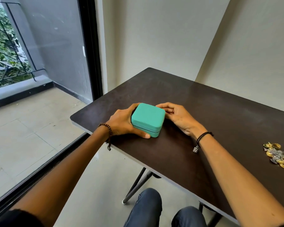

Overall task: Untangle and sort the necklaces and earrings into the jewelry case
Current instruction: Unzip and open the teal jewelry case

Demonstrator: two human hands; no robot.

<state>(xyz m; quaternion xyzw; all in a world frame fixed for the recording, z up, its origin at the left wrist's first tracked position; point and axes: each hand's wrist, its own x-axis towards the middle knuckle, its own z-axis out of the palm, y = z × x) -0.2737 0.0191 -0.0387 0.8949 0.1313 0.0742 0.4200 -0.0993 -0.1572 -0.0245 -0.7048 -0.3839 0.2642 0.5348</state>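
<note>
**A:** From the head view, which step are we on?

**B:** The very first, as we judge it. The jewelry case point(147, 119) sits closed on the worktop point(203, 112), lid down on its base with the seam running round the side. Nothing has been sorted into it yet.

**A:** And our hands?

**B:** Both are on the case. Our left hand point(121, 123) wraps its left side, fingers curled round the far edge and thumb pressed along the near bottom corner, steadying it. Our right hand point(177, 117) is at the far right corner, thumb on the lid's edge and fingers curled in against the side. We cannot tell whether those fingers pinch a zip pull, because they hide that spot.

**A:** So what does the next move call for?

**B:** Opening the case, we'd say. The left hand would hold the base from sliding while the right works round the seam and lifts the lid.

**A:** Where is the stuff we have to sort?

**B:** The tangle of jewelry point(275, 154) lies well apart from both hands, far off to our right by the near edge of the worktop. It is a gold and silver heap that touches neither hand. From here the pieces are too small for us to tell necklaces from earrings. Once the case is open, we'll likely need to reach across for the heap or bring the two closer together.
</note>
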